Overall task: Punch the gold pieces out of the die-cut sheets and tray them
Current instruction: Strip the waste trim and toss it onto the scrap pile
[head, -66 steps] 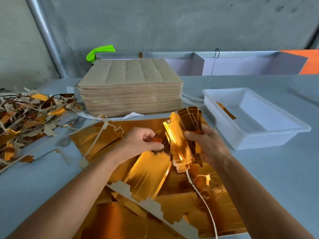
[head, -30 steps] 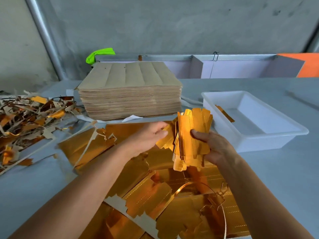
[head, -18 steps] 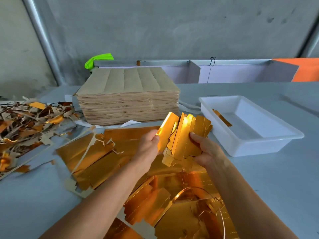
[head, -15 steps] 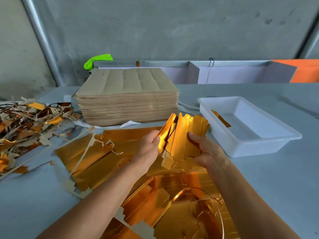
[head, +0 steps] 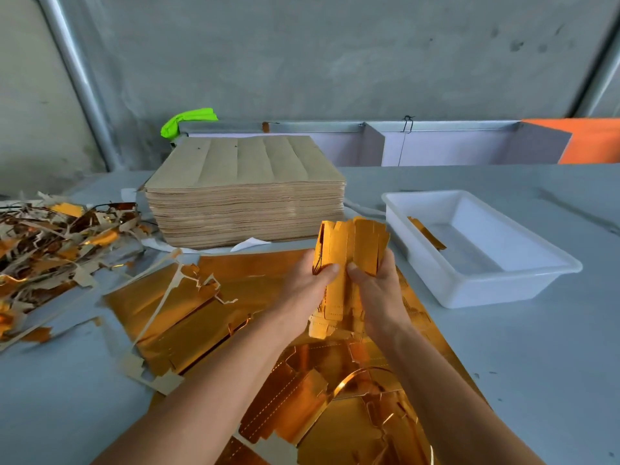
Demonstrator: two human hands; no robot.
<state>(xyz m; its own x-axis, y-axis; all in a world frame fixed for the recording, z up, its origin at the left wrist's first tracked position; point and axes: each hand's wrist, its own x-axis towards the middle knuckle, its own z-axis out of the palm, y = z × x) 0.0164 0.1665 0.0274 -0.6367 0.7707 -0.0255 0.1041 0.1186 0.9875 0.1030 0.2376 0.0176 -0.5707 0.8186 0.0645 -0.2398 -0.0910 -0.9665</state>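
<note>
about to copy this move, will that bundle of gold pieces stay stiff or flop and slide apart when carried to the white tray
Likely floppy: the gold pieces are thin card, with lower ends splaying below the hands. Probably slippery too, since the faces are glossy and the top edges sit uneven. Both the left hand and right hand grip them, suggesting one hand might lose some.

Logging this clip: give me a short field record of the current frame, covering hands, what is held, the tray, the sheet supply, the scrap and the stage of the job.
left hand: grips the bundle from its left
right hand: grips the bundle from its right
gold pieces: held upright as a bundle above the gold sheets
white tray: right of the hands, one gold strip inside
brown stack: behind the hands
scrap pile: far left
stage: bundle not yet trayed
</note>
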